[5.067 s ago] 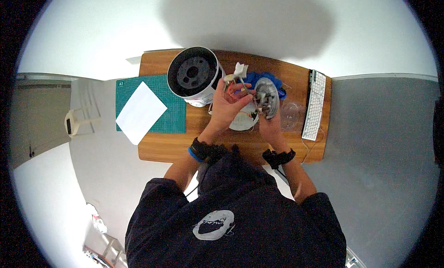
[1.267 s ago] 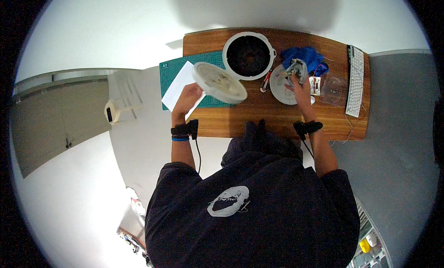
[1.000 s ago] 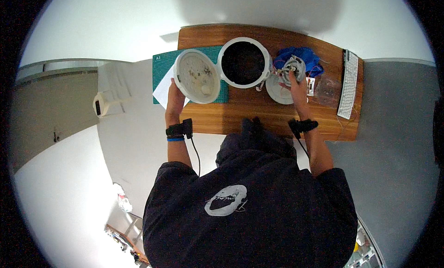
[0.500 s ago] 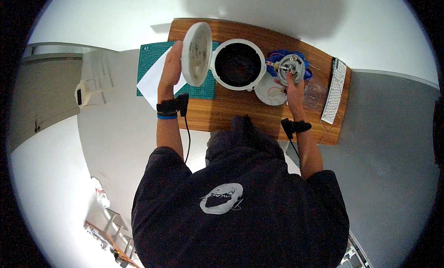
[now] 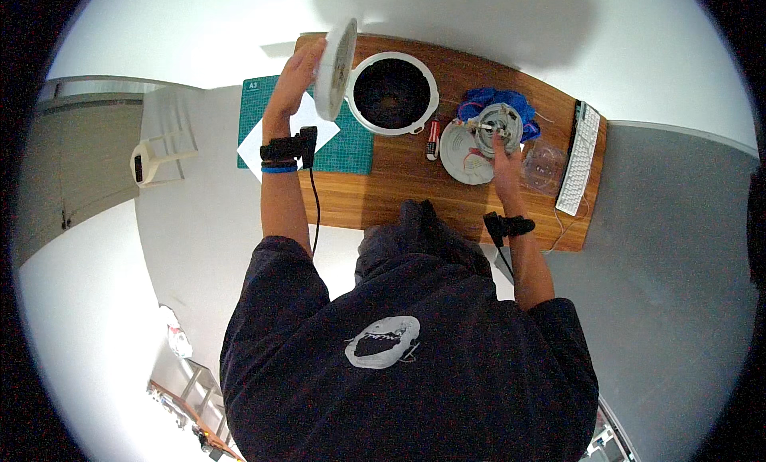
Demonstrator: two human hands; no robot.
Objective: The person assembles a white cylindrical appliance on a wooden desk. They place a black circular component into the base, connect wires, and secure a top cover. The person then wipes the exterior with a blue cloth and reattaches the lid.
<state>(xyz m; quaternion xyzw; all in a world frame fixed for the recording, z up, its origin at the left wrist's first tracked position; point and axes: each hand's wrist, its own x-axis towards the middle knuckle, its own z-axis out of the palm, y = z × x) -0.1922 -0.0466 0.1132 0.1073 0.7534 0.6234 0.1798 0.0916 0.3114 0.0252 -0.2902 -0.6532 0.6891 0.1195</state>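
My left hand (image 5: 294,77) is pressed along the outer side of a raised white round lid (image 5: 338,73), holding it on edge. The lid is hinged to a white round pot body (image 5: 391,132) with a dark hollow inside, which looks like a rice cooker. On the right, my right hand (image 5: 506,168) grips a round grey metal part (image 5: 511,120) with small fittings and wires at its middle. Beneath and left of that part lies a light grey disc (image 5: 465,165) with reddish wires. My right fingertips are partly hidden by the part.
A red and black hand tool (image 5: 432,140) lies between pot and disc. Blue crumpled material (image 5: 481,99) sits behind the metal part. Clear plastic (image 5: 546,167) and a white keyboard (image 5: 576,160) lie right. White paper (image 5: 275,143) covers some of the green cutting mat (image 5: 355,155).
My left hand, the lid and the pot body have shifted left and away from me, exposing the red and black tool. My right hand and the metal part have moved slightly nearer.
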